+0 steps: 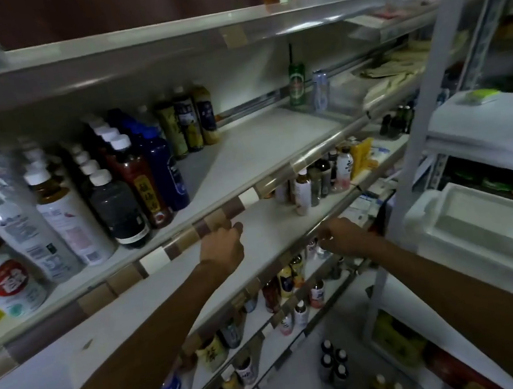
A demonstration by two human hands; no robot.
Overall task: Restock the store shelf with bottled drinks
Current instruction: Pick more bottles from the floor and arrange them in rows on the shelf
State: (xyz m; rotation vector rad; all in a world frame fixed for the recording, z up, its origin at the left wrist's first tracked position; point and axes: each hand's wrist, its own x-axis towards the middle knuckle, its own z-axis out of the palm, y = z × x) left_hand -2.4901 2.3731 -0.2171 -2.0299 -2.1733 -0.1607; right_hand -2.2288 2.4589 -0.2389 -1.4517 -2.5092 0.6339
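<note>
Left hand (221, 249): fingers curled on the price rail (188, 237).
Right hand (343, 236): apart from the left, seemingly pinching a small bottle (320, 249) below the next shelf edge.
Bottled drinks (116, 198): upright rows, up-left of both hands.

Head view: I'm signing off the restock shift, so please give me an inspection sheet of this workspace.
Surface: middle shelf is bare on its right half; shelf below is mostly bare.
Job's things: rows of bottles fill the middle shelf's left; a small bottle cluster stands at the right of the shelf below.
Clutter: green can and clear bottle stand alone at the middle shelf's back.
Grips: left hand is at the middle shelf's front strip; right hand is at the front edge of the shelf below; whether either holds anything is unclear.
Cables: nothing seen.
Surroundings: white cabinet on the right; floor bottles beneath.
</note>
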